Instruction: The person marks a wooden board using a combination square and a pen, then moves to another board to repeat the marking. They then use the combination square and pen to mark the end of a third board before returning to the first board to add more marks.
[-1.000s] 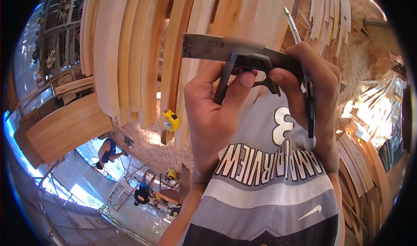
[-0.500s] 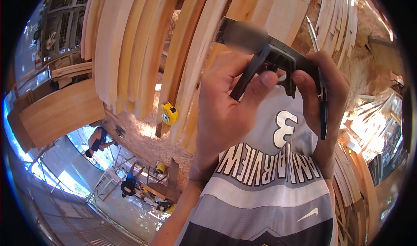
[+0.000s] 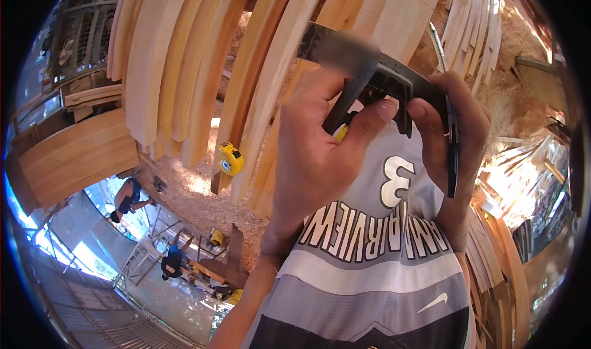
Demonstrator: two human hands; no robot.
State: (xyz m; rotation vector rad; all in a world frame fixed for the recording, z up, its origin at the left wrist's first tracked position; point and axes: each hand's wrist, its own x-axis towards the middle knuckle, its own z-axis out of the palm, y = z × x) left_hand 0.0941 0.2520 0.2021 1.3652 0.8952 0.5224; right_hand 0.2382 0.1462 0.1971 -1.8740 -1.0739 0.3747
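Observation:
In front of my chest I hold a black plastic frame-like device (image 3: 394, 84) with a flat dark bar, curved arms and a clip-like middle part; a blurred patch covers its upper left. My left hand (image 3: 314, 149) is closed around its left arm, thumb pressed against the middle part. Gripping the right side, my right hand (image 3: 465, 118) has its thumb inside and its fingers wrapped over the outer edge. A small yellow patch (image 3: 341, 133) shows beside my left thumb. Below the device is a grey jersey (image 3: 375, 281) with white lettering.
Long wooden planks (image 3: 166, 60) lie side by side ahead and to the left. A yellow tape measure (image 3: 231, 159) rests near a plank's end. Two people (image 3: 128, 198) are farther off at lower left. Sawdust (image 3: 191, 180) covers the ground, and more boards (image 3: 492, 244) lie at right.
The view has shifted slightly, so planks and tape measure appear farther left. Both hands keep hold of the black device, which is tilted a little differently; the yellow patch now shows by my left thumb.

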